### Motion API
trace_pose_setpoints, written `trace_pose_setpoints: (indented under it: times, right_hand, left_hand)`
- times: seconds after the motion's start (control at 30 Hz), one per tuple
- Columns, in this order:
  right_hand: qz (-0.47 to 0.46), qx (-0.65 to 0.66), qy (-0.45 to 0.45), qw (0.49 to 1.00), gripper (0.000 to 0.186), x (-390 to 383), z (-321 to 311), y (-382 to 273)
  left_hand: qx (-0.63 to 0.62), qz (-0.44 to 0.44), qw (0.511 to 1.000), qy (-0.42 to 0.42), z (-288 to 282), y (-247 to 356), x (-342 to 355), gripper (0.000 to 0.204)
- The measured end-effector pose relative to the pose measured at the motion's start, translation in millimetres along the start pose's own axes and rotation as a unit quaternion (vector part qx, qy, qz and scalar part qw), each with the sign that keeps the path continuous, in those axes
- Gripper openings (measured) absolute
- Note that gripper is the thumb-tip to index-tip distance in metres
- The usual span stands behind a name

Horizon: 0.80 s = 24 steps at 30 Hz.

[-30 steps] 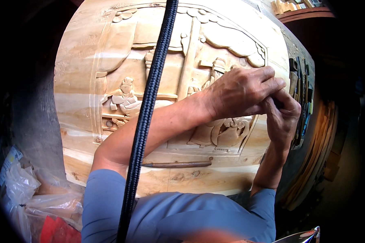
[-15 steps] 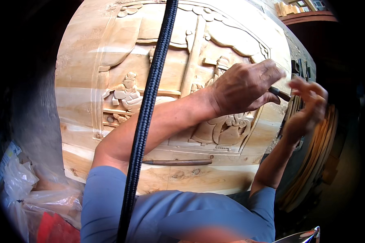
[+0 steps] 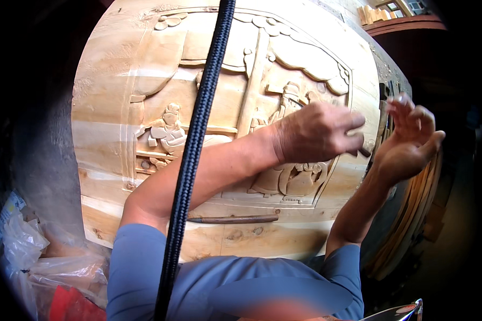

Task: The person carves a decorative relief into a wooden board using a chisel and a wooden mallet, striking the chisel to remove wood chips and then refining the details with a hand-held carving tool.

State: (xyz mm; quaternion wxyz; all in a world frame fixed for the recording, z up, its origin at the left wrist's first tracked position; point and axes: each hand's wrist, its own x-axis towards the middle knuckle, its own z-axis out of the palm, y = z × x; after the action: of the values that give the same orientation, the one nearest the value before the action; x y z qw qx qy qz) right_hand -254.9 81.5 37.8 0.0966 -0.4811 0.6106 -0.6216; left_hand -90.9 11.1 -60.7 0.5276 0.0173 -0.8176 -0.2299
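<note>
A pale wooden panel (image 3: 104, 134) carved in relief with figures, a post and scalloped drapery lies under my hands. My left hand (image 3: 324, 131) is closed over the right part of the carving. From its fist pokes the end of a dark, round-handled tool (image 3: 364, 152); the hand and arm hide its other end. Past the panel's right edge my right hand (image 3: 407, 147) is raised, fingers apart and curled, with nothing seen in it. A slim chisel (image 3: 235, 219) with a brown wooden handle lies along the panel's near part.
A black braided cable (image 3: 198, 123) crosses the view from top to bottom. Several hand tools (image 3: 389, 91) lie beyond the right edge, above curved wooden boards (image 3: 407, 219). Clear plastic bags (image 3: 24, 238) and a red piece (image 3: 75, 306) are at lower left.
My left hand has moved a little left and down with the tool, away from my right hand. The right hand has turned and spread its fingers slightly to the right.
</note>
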Motion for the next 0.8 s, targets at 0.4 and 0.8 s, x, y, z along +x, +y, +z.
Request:
trace_pose_setpoints:
  times: [0.4,0.8]
  right_hand:
    - [0.17,-0.042,-0.1,0.98,0.031,-124,-48,1]
    - [0.245,0.011,-0.14,0.959,0.021,-140,-68,-21]
  left_hand:
    - [0.028,0.051,0.994,-0.089,-1,12,-7,0.015]
    - [0.067,0.06,0.989,-0.121,-23,36,-13,0.026]
